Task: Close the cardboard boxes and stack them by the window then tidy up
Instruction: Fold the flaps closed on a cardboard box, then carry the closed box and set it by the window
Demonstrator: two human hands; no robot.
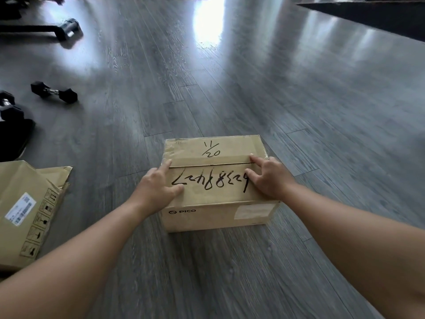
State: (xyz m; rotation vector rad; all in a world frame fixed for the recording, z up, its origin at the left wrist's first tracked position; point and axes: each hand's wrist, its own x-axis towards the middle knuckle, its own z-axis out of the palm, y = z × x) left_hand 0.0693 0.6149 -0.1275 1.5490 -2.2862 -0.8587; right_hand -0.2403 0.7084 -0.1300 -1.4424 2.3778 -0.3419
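**PICO box on the floor, both hands flat on the flaps**

Grey wood-look floor (253, 88) fills pretty much the whole shot, with bright glare patches at the far end. Sitting on it near the middle is a cardboard box (218, 203), flaps folded down and meeting at a seam across the top. Near side panel reads "PICO" next to a little round logo, and there's a pale label to the right of that, too washed out to read. On top, black marker: "11/20" on the far flap, and a long scrawl on the near flap that's upside down from here. Looks like digits, can't make it out properly.

Left hand (158, 185) rests on the left end of the near flap, fingers straight, fingertip reaching the seam. Right hand (266, 178) does the same on the right end, fingers spread and flat, pressing down. Neither one is curled round anything.

Off to the left, a second cardboard box (27, 212) is cut off by the frame edge; it has a white barcode label (unreadable) and a column of handling symbols. Further left and back: a black hex dumbbell (54, 92), plus another dumbbell (9, 107) half out of frame.
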